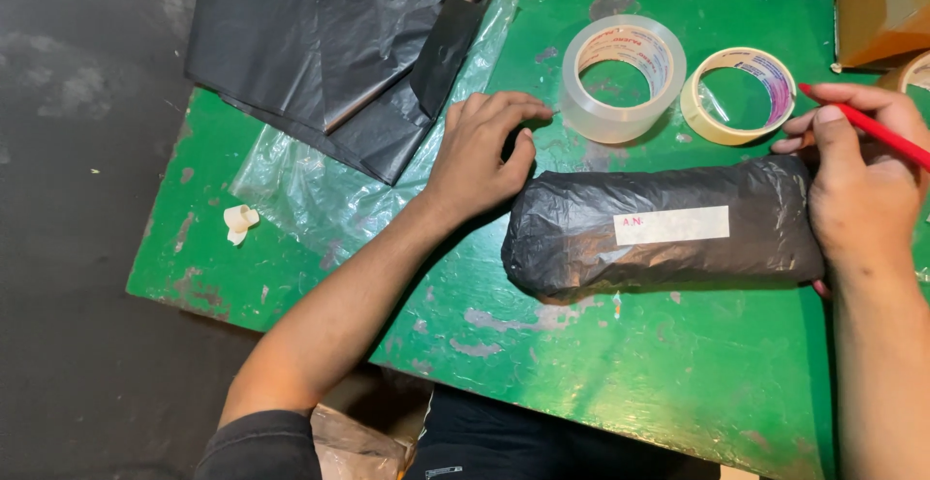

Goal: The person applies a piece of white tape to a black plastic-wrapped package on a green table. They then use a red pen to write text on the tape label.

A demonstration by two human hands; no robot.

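Clamped around a red pen (877, 129), the right hand (857, 189) steadied a black plastic-wrapped cylindrical parcel (664, 228) while the open left hand (484, 151) touched its other end.

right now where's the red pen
In the head view the red pen is at the far right, held in the right hand, just above the black wrapped parcel and beside the tan tape roll.

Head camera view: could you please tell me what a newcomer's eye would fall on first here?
First comes the black wrapped parcel with a white label, lying mid-table on the worn green table. The left hand rests at its left end, and the right hand at its right end holds a red pen. Behind the parcel lie two tape rolls, and black plastic sheets lie at the upper left.
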